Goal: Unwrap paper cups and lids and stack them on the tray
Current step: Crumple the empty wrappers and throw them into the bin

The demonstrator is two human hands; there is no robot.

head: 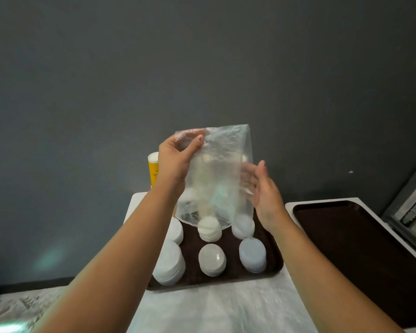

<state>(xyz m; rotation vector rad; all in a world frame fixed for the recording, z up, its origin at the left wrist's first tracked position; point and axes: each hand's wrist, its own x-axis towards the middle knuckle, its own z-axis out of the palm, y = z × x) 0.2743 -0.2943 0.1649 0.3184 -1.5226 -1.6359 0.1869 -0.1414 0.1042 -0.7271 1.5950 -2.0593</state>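
Overhead, clear plastic bag (pixel 216 174) in left hand (pixel 175 159), above tray (pixel 271 267).

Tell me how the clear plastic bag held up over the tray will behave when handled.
The plastic bag looks floppy: pinched at a top corner by the left hand, it hangs wrinkled. It is probably very light, since that one pinch holds it up. It seems empty, so it may sway; the right hand is open beside it. It could brush the lid stacks below.
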